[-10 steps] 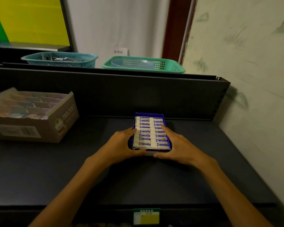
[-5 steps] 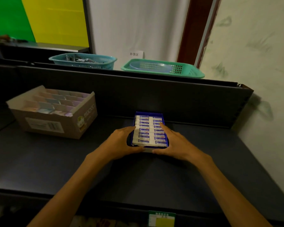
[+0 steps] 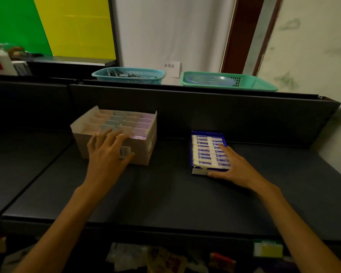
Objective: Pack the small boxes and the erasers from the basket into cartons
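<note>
A blue carton of white erasers (image 3: 205,150) lies on the dark shelf (image 3: 165,194) right of centre, its rows filled. My right hand (image 3: 232,166) rests on its near right corner, fingers straight along the erasers and thumb against the front edge. A brown carton (image 3: 144,150) with rows of pastel small boxes stands to the left. My left hand (image 3: 108,152) is spread against its front wall, fingertips at the top rim, holding nothing.
Behind the shelf's dark back panel (image 3: 185,109) stand a teal basket (image 3: 129,75) with dark items and a green basket (image 3: 228,81) with a blue lid inside. A green price tag (image 3: 268,249) hangs on the front edge. Goods lie below the shelf.
My left hand left the eraser carton and moved left to the brown carton's front. The right hand stays on the eraser carton. The view swung left.
</note>
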Action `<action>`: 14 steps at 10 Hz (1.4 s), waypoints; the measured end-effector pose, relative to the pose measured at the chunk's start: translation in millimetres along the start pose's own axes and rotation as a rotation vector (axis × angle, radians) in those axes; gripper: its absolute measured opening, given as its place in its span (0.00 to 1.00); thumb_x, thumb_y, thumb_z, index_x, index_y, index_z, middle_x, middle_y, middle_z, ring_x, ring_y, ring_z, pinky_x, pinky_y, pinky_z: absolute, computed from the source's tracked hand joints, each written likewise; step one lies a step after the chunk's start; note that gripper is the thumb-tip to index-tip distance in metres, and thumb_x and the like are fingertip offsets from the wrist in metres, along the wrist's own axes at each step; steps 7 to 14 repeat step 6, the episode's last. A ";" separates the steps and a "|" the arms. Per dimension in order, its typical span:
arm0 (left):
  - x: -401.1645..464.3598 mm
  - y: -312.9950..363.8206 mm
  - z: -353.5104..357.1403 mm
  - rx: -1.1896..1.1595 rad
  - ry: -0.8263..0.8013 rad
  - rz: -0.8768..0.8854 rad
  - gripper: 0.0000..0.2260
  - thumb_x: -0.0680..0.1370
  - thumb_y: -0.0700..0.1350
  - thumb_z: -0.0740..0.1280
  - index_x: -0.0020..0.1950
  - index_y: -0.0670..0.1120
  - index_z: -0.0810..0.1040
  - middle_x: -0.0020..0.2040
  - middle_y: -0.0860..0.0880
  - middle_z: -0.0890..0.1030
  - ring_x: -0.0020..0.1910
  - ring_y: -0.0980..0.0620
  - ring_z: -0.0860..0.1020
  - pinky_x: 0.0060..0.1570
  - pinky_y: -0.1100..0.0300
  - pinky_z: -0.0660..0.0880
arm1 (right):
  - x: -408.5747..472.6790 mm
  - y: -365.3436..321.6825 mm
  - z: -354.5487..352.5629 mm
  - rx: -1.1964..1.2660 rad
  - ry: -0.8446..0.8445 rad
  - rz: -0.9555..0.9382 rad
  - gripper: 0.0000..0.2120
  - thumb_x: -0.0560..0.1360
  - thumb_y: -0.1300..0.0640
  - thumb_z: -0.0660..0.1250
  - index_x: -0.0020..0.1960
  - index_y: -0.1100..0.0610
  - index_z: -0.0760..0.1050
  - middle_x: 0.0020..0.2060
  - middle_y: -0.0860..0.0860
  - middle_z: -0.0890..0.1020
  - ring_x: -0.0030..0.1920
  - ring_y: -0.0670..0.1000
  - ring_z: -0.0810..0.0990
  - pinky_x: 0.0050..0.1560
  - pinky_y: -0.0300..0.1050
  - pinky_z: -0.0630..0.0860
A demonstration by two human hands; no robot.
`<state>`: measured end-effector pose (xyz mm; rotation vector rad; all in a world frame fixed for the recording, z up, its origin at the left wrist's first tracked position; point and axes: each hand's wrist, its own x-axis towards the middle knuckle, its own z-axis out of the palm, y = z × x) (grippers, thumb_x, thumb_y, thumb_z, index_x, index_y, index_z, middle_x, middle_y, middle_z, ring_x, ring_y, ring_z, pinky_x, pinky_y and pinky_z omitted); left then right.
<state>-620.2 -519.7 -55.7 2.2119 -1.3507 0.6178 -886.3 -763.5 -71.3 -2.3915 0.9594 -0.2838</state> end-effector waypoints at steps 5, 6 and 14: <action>20.0 -7.9 11.9 -0.271 0.021 0.131 0.12 0.73 0.39 0.70 0.55 0.46 0.76 0.52 0.46 0.80 0.56 0.44 0.77 0.64 0.46 0.62 | 2.6 -40.3 23.1 0.062 0.012 0.061 0.53 0.62 0.39 0.75 0.77 0.47 0.49 0.75 0.50 0.60 0.71 0.51 0.65 0.70 0.51 0.65; 20.5 -10.3 2.3 -0.248 -0.072 0.121 0.17 0.73 0.42 0.71 0.61 0.47 0.74 0.60 0.45 0.77 0.62 0.44 0.73 0.67 0.46 0.59 | -3.6 -44.4 16.8 0.008 0.028 0.020 0.54 0.60 0.34 0.72 0.77 0.45 0.48 0.77 0.50 0.55 0.74 0.54 0.59 0.72 0.55 0.60; 20.5 -10.3 2.3 -0.248 -0.072 0.121 0.17 0.73 0.42 0.71 0.61 0.47 0.74 0.60 0.45 0.77 0.62 0.44 0.73 0.67 0.46 0.59 | -3.6 -44.4 16.8 0.008 0.028 0.020 0.54 0.60 0.34 0.72 0.77 0.45 0.48 0.77 0.50 0.55 0.74 0.54 0.59 0.72 0.55 0.60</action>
